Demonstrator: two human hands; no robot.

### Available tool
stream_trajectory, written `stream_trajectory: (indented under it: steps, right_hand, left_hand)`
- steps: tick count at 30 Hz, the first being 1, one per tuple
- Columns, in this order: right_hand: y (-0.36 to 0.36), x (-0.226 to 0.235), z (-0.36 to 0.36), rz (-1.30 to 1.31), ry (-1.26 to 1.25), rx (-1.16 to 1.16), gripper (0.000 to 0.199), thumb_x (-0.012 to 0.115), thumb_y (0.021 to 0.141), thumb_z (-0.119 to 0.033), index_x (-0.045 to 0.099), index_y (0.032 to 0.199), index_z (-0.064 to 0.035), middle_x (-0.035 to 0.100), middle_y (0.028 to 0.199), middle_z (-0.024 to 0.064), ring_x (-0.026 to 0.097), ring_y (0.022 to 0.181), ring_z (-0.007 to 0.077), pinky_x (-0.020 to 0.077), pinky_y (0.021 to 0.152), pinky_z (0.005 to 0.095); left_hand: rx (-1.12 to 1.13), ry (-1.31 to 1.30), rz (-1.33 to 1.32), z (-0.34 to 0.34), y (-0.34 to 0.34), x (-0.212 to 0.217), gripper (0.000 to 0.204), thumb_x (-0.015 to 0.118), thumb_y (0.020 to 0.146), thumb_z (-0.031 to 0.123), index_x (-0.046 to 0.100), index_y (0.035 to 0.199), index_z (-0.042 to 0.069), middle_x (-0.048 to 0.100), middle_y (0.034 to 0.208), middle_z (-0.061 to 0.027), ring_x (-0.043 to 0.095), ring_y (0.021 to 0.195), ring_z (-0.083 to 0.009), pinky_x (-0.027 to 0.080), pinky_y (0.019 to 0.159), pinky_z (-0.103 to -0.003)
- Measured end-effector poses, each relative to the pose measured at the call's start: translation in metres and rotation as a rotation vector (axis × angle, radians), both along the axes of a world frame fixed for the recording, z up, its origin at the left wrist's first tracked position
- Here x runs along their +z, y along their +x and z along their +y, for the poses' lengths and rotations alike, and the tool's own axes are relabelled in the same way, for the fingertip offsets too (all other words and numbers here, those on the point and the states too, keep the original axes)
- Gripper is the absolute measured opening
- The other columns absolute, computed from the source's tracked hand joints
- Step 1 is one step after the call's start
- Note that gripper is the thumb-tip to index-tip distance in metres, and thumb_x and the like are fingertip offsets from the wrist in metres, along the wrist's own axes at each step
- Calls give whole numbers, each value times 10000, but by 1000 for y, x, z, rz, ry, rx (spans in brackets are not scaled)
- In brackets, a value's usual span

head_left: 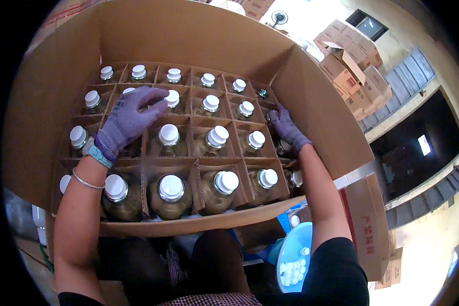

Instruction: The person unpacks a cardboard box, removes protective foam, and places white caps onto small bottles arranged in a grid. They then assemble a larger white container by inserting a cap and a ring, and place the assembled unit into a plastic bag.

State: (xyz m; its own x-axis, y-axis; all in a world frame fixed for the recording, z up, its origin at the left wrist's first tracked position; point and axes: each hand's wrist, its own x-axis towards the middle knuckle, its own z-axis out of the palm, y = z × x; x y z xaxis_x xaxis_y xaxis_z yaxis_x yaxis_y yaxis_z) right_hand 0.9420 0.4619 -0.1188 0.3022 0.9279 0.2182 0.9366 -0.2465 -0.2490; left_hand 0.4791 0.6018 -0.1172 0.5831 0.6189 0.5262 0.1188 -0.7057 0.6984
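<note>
A large open cardboard box (199, 30) holds rows of clear glass bottles (171, 204), each in its own cell of cardboard dividers; most wear white caps (171, 187). My left hand (133, 115), in a purple-grey glove, hovers over the left-middle cells. Its thumb and fingers are curved and apart, next to a white cap (172, 98) in the second row from the back. At the right-hand column my right hand (285, 127), gloved alike, has its fingers closed around the neck of a bottle (269, 117). Behind it, an uncapped bottle (262, 94) shows a bare rim.
A blue basin (290, 239) with loose white caps stands below the box's near right corner. Beside it is another carton (364, 224). Stacked cartons (347, 66) and a fan (279, 18) are farther back, and a dark doorway (418, 148) opens at right.
</note>
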Motion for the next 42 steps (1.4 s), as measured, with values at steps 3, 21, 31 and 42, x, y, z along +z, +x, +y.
stream_trajectory:
  steps: [3, 21, 31, 42]
  right_hand:
    - [5, -7, -16, 43, 199, -8, 671, 456, 1006, -461, 317, 1497, -25, 436, 1441, 309, 389, 1374, 448, 286, 1170, 465]
    - [-154, 71, -224, 171, 508, 484, 352, 681, 881, -124, 644, 1209, 0, 634, 1219, 154, 607, 1157, 266, 458, 1020, 358]
    - [-81, -159, -487, 603, -331, -757, 544, 684, 804, -453, 693, 1196, -76, 696, 1154, 198, 677, 1023, 356, 505, 961, 421]
    - [-126, -103, -405, 291, 399, -825, 500, 704, 757, -272, 612, 1171, -6, 610, 1059, 179, 609, 963, 306, 499, 894, 383]
  left_hand:
    - [-41, -99, -23, -4, 4, -2, 335, 648, 926, 200, 659, 1192, -4, 694, 1129, -115, 658, 1037, -193, 507, 927, -336]
    - [-119, -84, 37, 71, -21, -46, 343, 597, 986, 171, 625, 1279, -5, 656, 1266, -87, 594, 1149, -169, 457, 1016, -315]
    - [-146, -49, 84, 90, -5, -43, 357, 533, 1029, 176, 588, 1338, 7, 621, 1317, -80, 566, 1194, -157, 435, 1017, -287]
    - [10, -188, 112, 38, -9, -31, 310, 625, 956, 174, 653, 1224, 20, 690, 1133, -51, 607, 1040, -132, 488, 925, -291]
